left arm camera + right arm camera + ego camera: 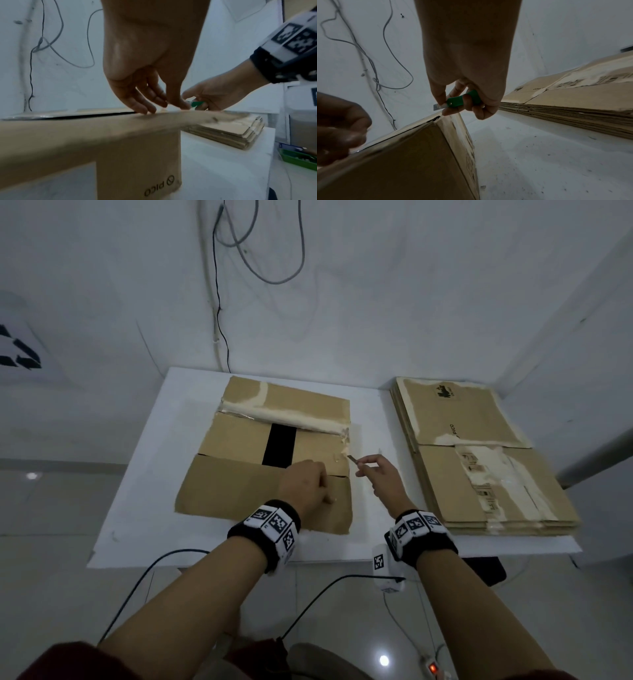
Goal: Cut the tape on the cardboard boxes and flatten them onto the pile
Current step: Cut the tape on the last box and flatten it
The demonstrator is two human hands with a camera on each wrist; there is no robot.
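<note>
A brown cardboard box point(239, 487) stands in the middle of the white table point(144, 474), and a dark gap shows between its top flaps. My left hand point(308, 484) rests on the near flap by its right end, the fingers point(145, 108) pressing straight down on the flap's edge. Just off the box's right edge, my right hand point(368, 469) pinches a small green cutter point(462, 100) whose short blade point(352, 458) points at the box's top right corner point(436, 119). The pile of flattened boxes point(479, 474) lies on the table to the right.
Cables point(219, 302) hang down the wall behind the table. A white device with a marker point(383, 570) sits at the table's front edge, and cords run over the floor below. A green tray point(298, 157) and a pale container point(300, 121) stand at the right.
</note>
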